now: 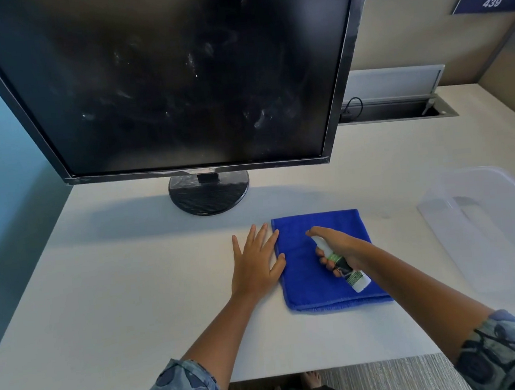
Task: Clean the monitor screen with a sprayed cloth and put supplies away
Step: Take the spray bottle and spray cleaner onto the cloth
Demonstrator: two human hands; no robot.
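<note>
While right hand (336, 247) grips spray bottle (343, 265) over blue cloth (309, 284), left hand (256, 261) pinning edge

A smudged black monitor (182, 76) is standing at twelve o'clock; a folded blue cloth (307, 271) is lying flat below a small spray bottle (343, 265) tilting over it.

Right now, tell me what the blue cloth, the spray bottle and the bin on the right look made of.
Blue cloth: soft microfibre or terry by its fuzzy nap and stitched hem. Spray bottle: likely white plastic with a glossy printed label. Bin: translucent, frosted-looking plastic, the desk showing faintly through.
</note>
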